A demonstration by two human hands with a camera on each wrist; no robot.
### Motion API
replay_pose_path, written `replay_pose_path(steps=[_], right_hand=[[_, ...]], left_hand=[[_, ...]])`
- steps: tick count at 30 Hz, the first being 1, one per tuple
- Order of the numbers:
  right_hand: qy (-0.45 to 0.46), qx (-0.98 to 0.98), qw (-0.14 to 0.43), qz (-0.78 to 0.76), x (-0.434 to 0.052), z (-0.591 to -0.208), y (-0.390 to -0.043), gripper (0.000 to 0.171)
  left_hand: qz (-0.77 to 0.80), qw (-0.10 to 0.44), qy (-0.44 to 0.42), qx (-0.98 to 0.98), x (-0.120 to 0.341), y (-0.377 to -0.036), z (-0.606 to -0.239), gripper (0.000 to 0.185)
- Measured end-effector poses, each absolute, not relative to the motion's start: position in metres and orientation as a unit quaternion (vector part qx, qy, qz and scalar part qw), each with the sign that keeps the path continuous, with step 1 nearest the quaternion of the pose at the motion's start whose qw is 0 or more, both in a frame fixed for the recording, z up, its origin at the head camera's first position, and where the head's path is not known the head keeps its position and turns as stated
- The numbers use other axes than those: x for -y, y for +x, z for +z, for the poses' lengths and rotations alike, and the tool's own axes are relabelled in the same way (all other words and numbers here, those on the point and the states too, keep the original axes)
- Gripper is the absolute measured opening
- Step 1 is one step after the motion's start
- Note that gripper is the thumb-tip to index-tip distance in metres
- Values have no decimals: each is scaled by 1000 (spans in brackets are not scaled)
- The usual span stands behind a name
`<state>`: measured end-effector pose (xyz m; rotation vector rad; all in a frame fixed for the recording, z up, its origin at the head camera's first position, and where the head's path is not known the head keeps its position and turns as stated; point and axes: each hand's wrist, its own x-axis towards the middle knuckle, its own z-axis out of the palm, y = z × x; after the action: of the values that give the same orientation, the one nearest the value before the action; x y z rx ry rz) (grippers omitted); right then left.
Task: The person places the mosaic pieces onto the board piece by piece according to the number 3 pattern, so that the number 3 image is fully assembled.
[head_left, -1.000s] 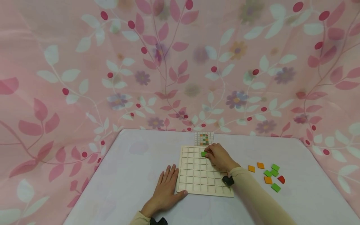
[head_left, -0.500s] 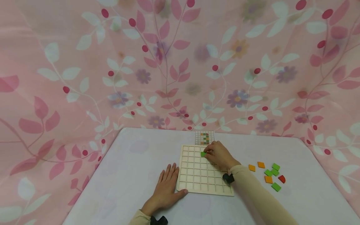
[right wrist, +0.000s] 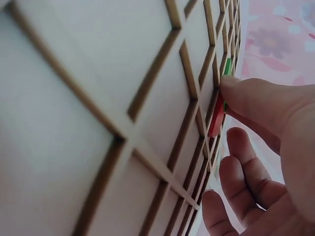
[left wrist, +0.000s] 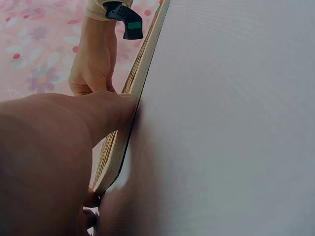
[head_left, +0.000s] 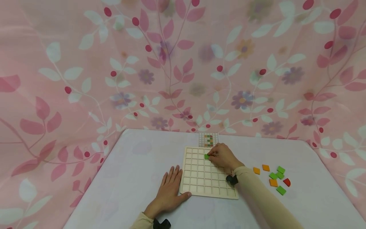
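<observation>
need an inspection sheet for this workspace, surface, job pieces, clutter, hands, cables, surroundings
surface: white table, with the wooden grid board lying on it
job's things: green tile and red piece on the board near its far edge; pattern card beyond that edge; to the right, loose orange tiles (three), loose green tiles (four) and a loose red piece
clutter: nothing seen
left hand: spread, thumb against the board's near edge
right hand: thumb and index at the red piece; pinching or pressing, cannot tell
cables: nothing seen
surroundings: pink floral backdrop behind the table
</observation>
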<state>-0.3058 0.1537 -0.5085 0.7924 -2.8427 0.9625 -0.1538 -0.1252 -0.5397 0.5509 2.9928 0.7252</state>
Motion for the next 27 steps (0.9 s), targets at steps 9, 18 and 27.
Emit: replay_pose_path(steps=[9,18,27], right_hand=[[234,903,-15,360,-160,-516,-308,13],[207,892,-47,398,-163,-518,-306,19],[196,893,-65,400,-165,-518,-307,18]], left_hand=[[229,17,171,-958,126,-156,-543,96],[228,16,172,-958,126,-154,-542,96],[228,18,169,-959,126,-154,-541,96]])
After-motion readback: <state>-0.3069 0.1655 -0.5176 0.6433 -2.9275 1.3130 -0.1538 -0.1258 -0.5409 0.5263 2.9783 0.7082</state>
